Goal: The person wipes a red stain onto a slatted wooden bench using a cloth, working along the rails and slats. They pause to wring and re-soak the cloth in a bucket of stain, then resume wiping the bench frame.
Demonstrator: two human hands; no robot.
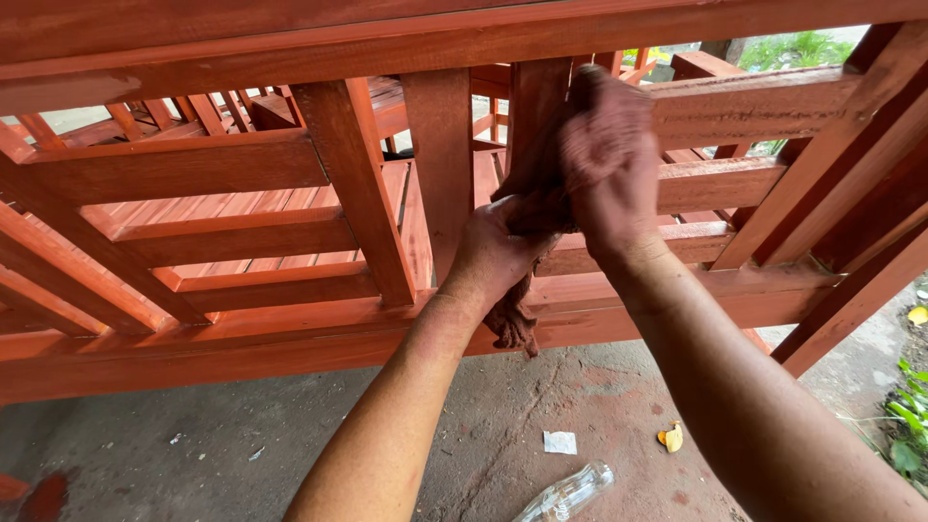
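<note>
- Outdoors on a bare concrete floor [290,435], with a red-stained wooden frame [242,232] filling most of the view, slats and rails all in the same reddish-brown.
- Left hand [493,253] is clenching around the lower part of a stained rag [527,208], with a tail of it hanging below the fist against the bottom rail.
- Right hand [609,159] is gripping the upper part of the same rag, pressing it against an upright slat [536,106]. It's a bit blurred, so I can't tell exactly how the fingers are sitting.
- Both hands are looking smeared with the same red colour.
- Rag is looking soft, limp and probably damp, so I'm guessing it's light but floppy and maybe a bit slick. Bunching it in the fist looks like the sensible hold.
- Lying on the floor: a clear plastic bottle [568,493], a white paper scrap [559,442] and a yellow leaf [672,437].
- Green plants [909,425] are poking in at the right edge.
</note>
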